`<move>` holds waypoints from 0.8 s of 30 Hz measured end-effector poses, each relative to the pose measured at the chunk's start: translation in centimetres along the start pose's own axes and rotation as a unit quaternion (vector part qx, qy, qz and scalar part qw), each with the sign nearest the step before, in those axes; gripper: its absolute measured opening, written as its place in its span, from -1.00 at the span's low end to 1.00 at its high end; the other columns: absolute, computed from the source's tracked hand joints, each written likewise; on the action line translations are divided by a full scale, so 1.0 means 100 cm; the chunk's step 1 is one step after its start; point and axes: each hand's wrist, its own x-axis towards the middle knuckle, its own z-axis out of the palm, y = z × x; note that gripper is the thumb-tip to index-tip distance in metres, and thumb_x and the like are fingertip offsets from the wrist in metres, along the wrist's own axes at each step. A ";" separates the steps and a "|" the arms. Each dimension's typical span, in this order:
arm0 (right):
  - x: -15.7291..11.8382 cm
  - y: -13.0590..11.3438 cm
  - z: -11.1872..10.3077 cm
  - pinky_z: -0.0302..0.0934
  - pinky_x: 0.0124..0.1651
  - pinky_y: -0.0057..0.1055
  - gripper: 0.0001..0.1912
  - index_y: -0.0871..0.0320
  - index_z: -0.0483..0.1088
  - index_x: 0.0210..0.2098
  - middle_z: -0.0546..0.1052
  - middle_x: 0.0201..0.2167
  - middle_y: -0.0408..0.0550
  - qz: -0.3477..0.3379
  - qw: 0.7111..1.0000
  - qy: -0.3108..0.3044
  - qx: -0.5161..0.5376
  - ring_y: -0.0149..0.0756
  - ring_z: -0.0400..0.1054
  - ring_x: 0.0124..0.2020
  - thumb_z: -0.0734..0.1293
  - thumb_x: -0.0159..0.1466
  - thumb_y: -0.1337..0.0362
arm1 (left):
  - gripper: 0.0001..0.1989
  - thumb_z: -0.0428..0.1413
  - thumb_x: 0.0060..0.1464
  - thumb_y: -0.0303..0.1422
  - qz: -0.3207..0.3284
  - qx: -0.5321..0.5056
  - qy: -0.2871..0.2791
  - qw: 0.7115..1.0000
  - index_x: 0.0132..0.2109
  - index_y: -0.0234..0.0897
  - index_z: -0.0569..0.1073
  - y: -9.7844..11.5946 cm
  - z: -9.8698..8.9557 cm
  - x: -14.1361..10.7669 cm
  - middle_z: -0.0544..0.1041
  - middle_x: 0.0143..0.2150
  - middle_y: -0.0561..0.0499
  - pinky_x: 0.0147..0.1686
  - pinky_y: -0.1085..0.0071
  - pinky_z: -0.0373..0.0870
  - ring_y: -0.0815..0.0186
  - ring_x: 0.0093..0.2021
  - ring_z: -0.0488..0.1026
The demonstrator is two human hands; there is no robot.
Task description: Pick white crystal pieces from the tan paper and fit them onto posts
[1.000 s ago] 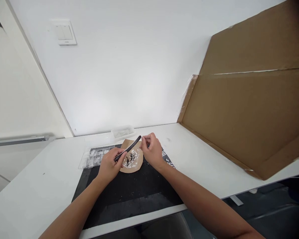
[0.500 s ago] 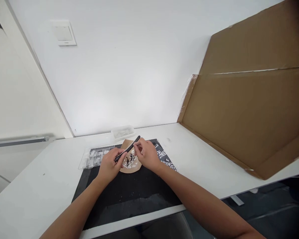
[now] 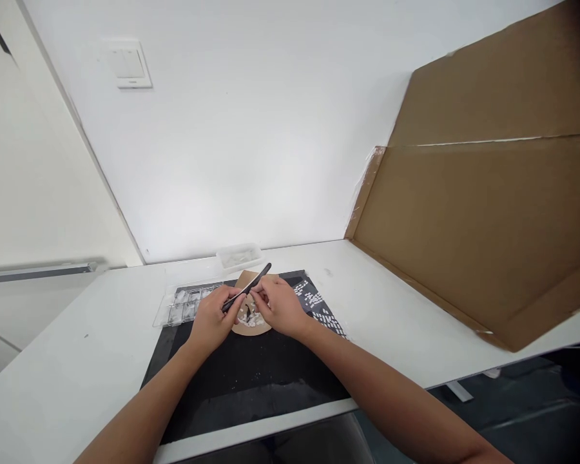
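Note:
My left hand [image 3: 213, 317] is closed around a slim black stick-like piece [image 3: 260, 275] with a pale strip along its side. The piece slants up to the right; its exact kind I cannot make out. Close beside it, my right hand [image 3: 281, 305] has thumb and fingertips pinched together at the middle of the piece. Whether something tiny is between those fingertips is hidden. Under both hands lies a round-ended brown sheet [image 3: 245, 331] with small white and black bits on it. A black mat [image 3: 251, 367] supports the sheet.
On the mat's right side, a dark sheet [image 3: 319, 303] carries rows of small white pieces. To the left sits a clear compartment tray [image 3: 183, 304]. A translucent tub [image 3: 240, 256] stands by the wall. A large cardboard panel [image 3: 464, 212] leans at right on the white table [image 3: 101, 341].
My right hand has shifted slightly left and down along the black piece, closer to my left hand. More of the dark sheet with white pieces shows. My left hand keeps its hold.

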 end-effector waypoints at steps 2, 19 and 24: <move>0.002 0.003 -0.003 0.21 -0.08 -0.29 -0.91 0.07 0.28 -0.23 0.59 -0.49 -0.20 0.033 0.999 0.015 0.001 -0.27 0.47 -0.43 0.23 0.43 0.25 | -0.80 0.04 0.34 -0.21 0.001 0.001 -0.002 1.000 -0.13 -0.16 0.51 0.000 0.000 0.000 0.55 -0.35 0.07 -0.29 0.37 0.38 0.35 -0.46 0.49; 0.003 0.001 -0.007 0.21 -0.05 -0.28 -0.92 0.06 0.25 -0.22 0.58 -0.51 -0.23 0.033 0.999 0.011 0.015 -0.28 0.47 -0.45 0.20 0.44 0.27 | -0.79 0.03 0.34 -0.21 0.008 0.000 -0.004 1.000 -0.11 -0.17 0.52 0.000 -0.001 0.001 0.54 -0.36 0.06 -0.32 0.38 0.40 0.36 -0.47 0.49; 0.008 0.023 -0.018 0.18 -0.33 -0.39 -0.87 0.06 0.22 -0.26 0.58 -0.51 -0.22 0.109 0.992 0.064 0.017 -0.29 0.46 -0.49 0.20 0.45 0.22 | -0.77 0.03 0.34 -0.19 0.001 -0.010 -0.007 1.000 -0.13 -0.17 0.51 0.002 0.001 -0.001 0.55 -0.35 0.05 -0.38 0.39 0.40 0.38 -0.53 0.46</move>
